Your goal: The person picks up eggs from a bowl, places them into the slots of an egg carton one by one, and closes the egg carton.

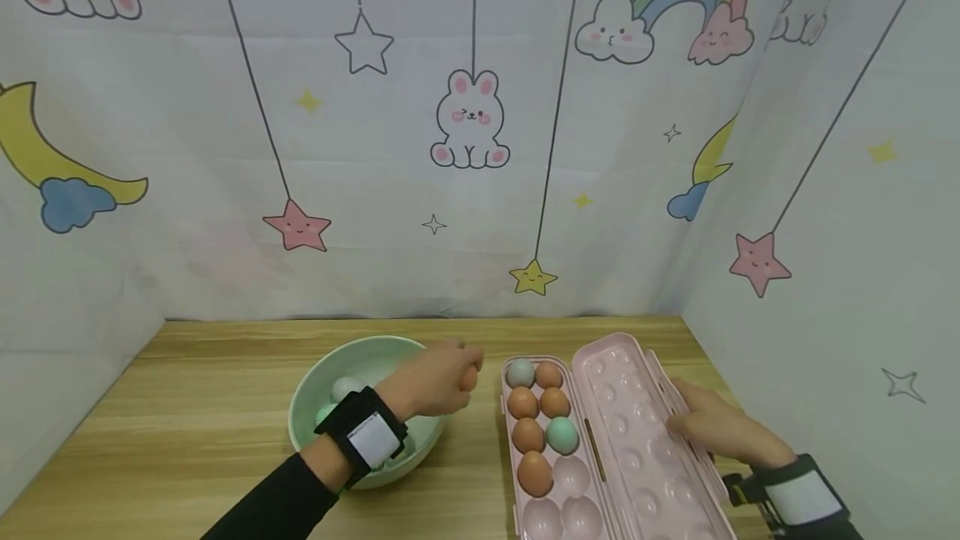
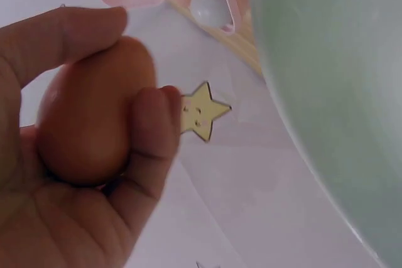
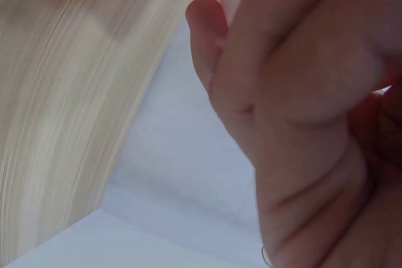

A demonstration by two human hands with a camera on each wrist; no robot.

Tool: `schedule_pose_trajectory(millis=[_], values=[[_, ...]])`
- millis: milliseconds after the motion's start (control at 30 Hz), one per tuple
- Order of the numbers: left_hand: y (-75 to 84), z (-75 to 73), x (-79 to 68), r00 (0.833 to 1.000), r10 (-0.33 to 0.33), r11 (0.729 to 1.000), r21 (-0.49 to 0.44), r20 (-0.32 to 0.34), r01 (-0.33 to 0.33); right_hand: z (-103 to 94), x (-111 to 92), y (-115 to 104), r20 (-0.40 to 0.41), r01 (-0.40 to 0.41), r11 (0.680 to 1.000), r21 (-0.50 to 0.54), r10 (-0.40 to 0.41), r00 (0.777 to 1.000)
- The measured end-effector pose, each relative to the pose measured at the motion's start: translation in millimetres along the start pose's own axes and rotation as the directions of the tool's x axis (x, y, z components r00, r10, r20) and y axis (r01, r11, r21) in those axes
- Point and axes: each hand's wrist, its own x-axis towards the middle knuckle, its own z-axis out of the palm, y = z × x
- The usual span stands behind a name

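My left hand (image 1: pixel 431 380) grips a brown egg (image 2: pixel 97 114) between thumb and curled fingers, above the right rim of a pale green bowl (image 1: pixel 303 382). Inside that bowl sit a white egg (image 1: pixel 346 387) and a green egg (image 1: pixel 324 414), partly covered by my wrist. To the right lies an open pink egg carton (image 1: pixel 542 517), with brown, grey and green eggs in its far cups and bare cups nearer me. My right hand (image 1: pixel 723 425) holds the outer edge of the carton's lid (image 1: pixel 632 423), thumb on its inner side; its other fingers are mostly hidden behind it.
Everything stands on a wooden table (image 1: pixel 217 407). A white cloth wall (image 1: pixel 390 273) with printed stars and rabbits rises at the back edge, and more cloth closes off both sides. The right side cloth (image 1: pixel 832 373) comes close to my right hand.
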Motion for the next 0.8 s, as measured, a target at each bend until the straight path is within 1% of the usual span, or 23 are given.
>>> schedule_pose_trajectory(millis=[100, 233, 333, 400, 467, 533, 600, 667, 700, 733, 800], values=[[7.1, 8.3, 10.0, 1.0, 0.014, 0.999, -0.031, 0.012, -0.013, -0.2, -0.1, 0.5, 0.002, 0.005, 1.0, 0.003, -0.005, 1.0], [20.3, 18.6, 21.8, 0.998, 0.01, 0.999, -0.051, 0.058, -0.007, -0.4, 0.2, 1.8, 0.006, 0.013, 1.0, 0.016, -0.013, 1.0], [32.0, 27.1, 28.6, 0.996, 0.018, 0.997, -0.075, 0.093, -0.011, -0.4, 0.4, 1.9, 0.003, 0.001, 1.0, 0.025, -0.001, 1.0], [40.6, 33.3, 32.2, 0.992, 0.034, 0.995, -0.101, 0.118, -0.022, -0.5, 0.4, 1.4, -0.002, -0.012, 1.0, 0.016, 0.012, 1.0], [48.8, 40.0, 35.1, 0.988, 0.064, 0.993, -0.108, 0.14, -0.049, -0.1, 0.1, 0.8, -0.009, -0.029, 1.0, 0.008, 0.029, 1.0], [57.4, 46.4, 37.1, 0.982, 0.118, 0.992, -0.071, 0.144, -0.109, 0.3, 0.2, 1.0, -0.009, -0.038, 0.999, 0.006, 0.038, 0.999], [64.9, 53.3, 38.8, 0.976, 0.181, 0.983, 0.006, 0.125, -0.183, 0.6, 0.5, 1.8, -0.007, -0.035, 0.999, 0.006, 0.035, 0.999], [71.1, 59.8, 40.0, 0.965, 0.239, 0.966, 0.074, 0.106, -0.247, 0.7, 0.9, 2.5, -0.005, -0.031, 0.999, 0.009, 0.031, 1.0], [73.9, 63.5, 40.5, 0.959, 0.265, 0.952, 0.132, 0.097, -0.276, 0.8, 0.8, 2.7, -0.004, -0.03, 0.999, 0.012, 0.03, 1.0], [76.5, 66.5, 40.7, 0.956, 0.274, 0.945, 0.155, 0.103, -0.287, 1.0, 0.8, 2.7, -0.005, -0.031, 0.999, 0.01, 0.031, 1.0], [81.3, 72.7, 40.4, 0.951, 0.286, 0.937, 0.172, 0.12, -0.304, 0.8, 0.4, 2.3, -0.002, -0.025, 1.0, 0.013, 0.025, 1.0]])
